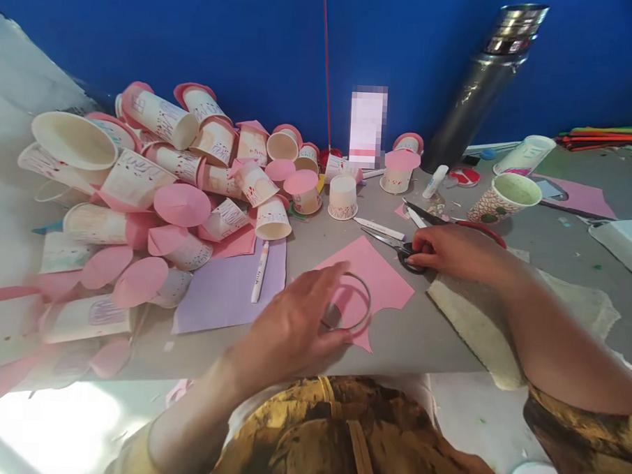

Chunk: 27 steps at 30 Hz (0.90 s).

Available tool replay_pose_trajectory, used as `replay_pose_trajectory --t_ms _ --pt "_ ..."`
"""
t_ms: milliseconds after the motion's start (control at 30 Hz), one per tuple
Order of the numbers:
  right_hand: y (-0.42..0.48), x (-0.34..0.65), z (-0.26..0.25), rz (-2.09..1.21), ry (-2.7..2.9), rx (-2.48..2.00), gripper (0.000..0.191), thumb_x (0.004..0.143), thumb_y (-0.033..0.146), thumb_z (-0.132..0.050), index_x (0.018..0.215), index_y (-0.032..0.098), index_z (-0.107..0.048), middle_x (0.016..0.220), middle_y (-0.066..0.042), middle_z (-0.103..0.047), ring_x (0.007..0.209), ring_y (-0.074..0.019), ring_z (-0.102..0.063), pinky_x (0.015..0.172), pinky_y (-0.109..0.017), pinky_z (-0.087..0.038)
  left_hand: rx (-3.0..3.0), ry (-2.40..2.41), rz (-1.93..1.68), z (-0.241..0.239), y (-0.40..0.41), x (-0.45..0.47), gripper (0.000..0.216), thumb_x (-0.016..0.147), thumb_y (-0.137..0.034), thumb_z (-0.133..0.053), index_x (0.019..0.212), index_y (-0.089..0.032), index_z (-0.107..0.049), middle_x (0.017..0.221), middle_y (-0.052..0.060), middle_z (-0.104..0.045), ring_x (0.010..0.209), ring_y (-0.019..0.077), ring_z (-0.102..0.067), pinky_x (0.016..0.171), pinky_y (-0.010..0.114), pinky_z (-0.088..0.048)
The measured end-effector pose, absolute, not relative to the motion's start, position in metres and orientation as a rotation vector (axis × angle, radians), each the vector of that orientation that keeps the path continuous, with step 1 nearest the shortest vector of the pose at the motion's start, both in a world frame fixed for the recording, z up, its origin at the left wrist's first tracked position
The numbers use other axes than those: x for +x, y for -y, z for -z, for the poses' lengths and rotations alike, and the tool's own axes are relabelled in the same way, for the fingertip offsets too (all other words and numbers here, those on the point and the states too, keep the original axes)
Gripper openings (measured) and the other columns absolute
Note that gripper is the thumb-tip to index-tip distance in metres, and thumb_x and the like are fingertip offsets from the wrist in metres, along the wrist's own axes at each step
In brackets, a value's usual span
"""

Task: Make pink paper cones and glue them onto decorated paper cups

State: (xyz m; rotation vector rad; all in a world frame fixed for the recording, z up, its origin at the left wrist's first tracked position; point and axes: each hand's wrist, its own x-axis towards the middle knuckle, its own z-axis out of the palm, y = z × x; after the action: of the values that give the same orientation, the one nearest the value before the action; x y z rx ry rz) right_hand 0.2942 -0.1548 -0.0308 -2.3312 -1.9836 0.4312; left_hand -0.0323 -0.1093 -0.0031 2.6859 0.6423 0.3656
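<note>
My left hand [296,320] rests on a pink paper sheet [385,275] near the table's front edge, its fingers curled on a thin ring [363,302] that lies on the sheet. My right hand [449,251] is further right, fingers closed on the black handles of a pair of scissors [386,241] lying on the table beside the pink sheet. A lilac paper sheet [224,289] with a white marker [260,271] on it lies left of my left hand.
A big heap of decorated paper cups [162,167] with pink paper cones fills the left of the table. More cups [503,196], a glue stick [434,181], a second pair of scissors [484,229] and a metal flask [480,83] stand at the back right. A blue wall is behind.
</note>
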Motion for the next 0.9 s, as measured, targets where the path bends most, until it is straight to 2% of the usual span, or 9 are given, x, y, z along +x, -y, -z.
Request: replay_pose_trajectory --t_ms 200,300,367,467,567,633,733,800,900 --pt "0.156 0.294 0.028 -0.41 2.008 -2.282 0.016 0.084 0.041 -0.067 0.082 0.025 -0.066 0.079 -0.002 -0.075 0.067 -0.0199 -0.065 0.055 -0.029 -0.032 2.733 -0.539 -0.348 0.024 0.11 0.005 0.076 0.087 -0.024 -0.068 0.151 -0.019 -0.028 0.142 0.018 -0.057 0.133 0.0308 -0.055 0.108 0.051 -0.049" --pt "0.156 0.293 0.028 -0.391 2.023 -2.3 0.017 0.084 0.042 -0.067 0.082 0.025 -0.067 0.078 -0.002 -0.075 0.067 -0.0203 -0.064 0.054 -0.029 -0.031 2.707 -0.567 -0.301 0.031 0.106 0.006 0.071 0.09 -0.02 -0.064 0.151 -0.019 -0.029 0.146 0.02 -0.053 0.139 0.0305 -0.049 0.113 0.051 -0.045" --pt "0.156 0.293 0.027 -0.385 2.035 -2.298 0.018 0.084 0.042 -0.067 0.083 0.025 -0.067 0.077 -0.002 -0.075 0.067 -0.0202 -0.064 0.054 -0.029 -0.031 2.665 -0.613 -0.284 0.035 0.106 0.004 0.069 0.091 -0.018 -0.063 0.151 -0.02 -0.03 0.154 0.02 -0.044 0.146 0.0305 -0.041 0.116 0.051 -0.042" --pt "0.156 0.293 0.027 -0.387 2.031 -2.296 0.018 0.084 0.043 -0.066 0.082 0.025 -0.067 0.076 -0.001 -0.075 0.067 -0.0201 -0.064 0.054 -0.029 -0.031 2.552 -0.709 -0.336 0.04 0.11 -0.005 0.07 0.09 -0.022 -0.067 0.151 -0.025 -0.031 0.16 0.017 -0.037 0.147 0.0295 -0.039 0.114 0.048 -0.045" --pt "0.156 0.294 0.029 -0.4 2.013 -2.298 0.018 0.083 0.043 -0.068 0.081 0.025 -0.067 0.075 -0.001 -0.075 0.066 -0.0205 -0.065 0.053 -0.029 -0.032 2.426 -0.844 -0.5 0.045 0.116 -0.017 0.058 0.088 -0.023 -0.069 0.141 -0.025 -0.043 0.148 0.015 -0.048 0.135 0.0269 -0.053 0.107 0.045 -0.051" --pt "0.156 0.295 0.031 -0.411 1.998 -2.297 0.017 0.082 0.042 -0.07 0.079 0.026 -0.066 0.073 -0.001 -0.075 0.065 -0.0209 -0.065 0.053 -0.03 -0.033 2.373 -0.911 -0.631 0.048 0.121 -0.024 0.039 0.088 -0.021 -0.068 0.125 -0.022 -0.056 0.134 0.013 -0.055 0.126 0.0256 -0.059 0.103 0.044 -0.053" --pt "0.156 0.296 0.034 -0.424 1.968 -2.296 0.019 0.08 0.044 -0.072 0.077 0.027 -0.065 0.072 -0.001 -0.075 0.062 -0.0218 -0.065 0.051 -0.031 -0.034 2.364 -0.871 -0.716 0.051 0.126 -0.032 0.013 0.092 -0.019 -0.062 0.105 -0.02 -0.066 0.118 0.011 -0.063 0.119 0.0237 -0.064 0.098 0.039 -0.056" --pt "0.156 0.296 0.034 -0.435 1.961 -2.289 0.02 0.081 0.045 -0.072 0.076 0.027 -0.064 0.07 -0.001 -0.074 0.06 -0.0217 -0.065 0.051 -0.032 -0.034 2.382 -0.8 -0.72 0.054 0.128 -0.035 0.011 0.094 -0.017 -0.059 0.099 -0.019 -0.068 0.111 0.011 -0.066 0.116 0.0225 -0.066 0.095 0.036 -0.057" --pt "0.155 0.293 0.032 -0.439 1.948 -2.275 0.02 0.082 0.046 -0.07 0.078 0.027 -0.064 0.071 0.0 -0.074 0.061 -0.0211 -0.065 0.053 -0.032 -0.036 2.396 -0.735 -0.774 0.061 0.13 -0.037 0.013 0.095 -0.015 -0.057 0.1 -0.018 -0.069 0.11 0.011 -0.069 0.115 0.0218 -0.066 0.096 0.034 -0.057"
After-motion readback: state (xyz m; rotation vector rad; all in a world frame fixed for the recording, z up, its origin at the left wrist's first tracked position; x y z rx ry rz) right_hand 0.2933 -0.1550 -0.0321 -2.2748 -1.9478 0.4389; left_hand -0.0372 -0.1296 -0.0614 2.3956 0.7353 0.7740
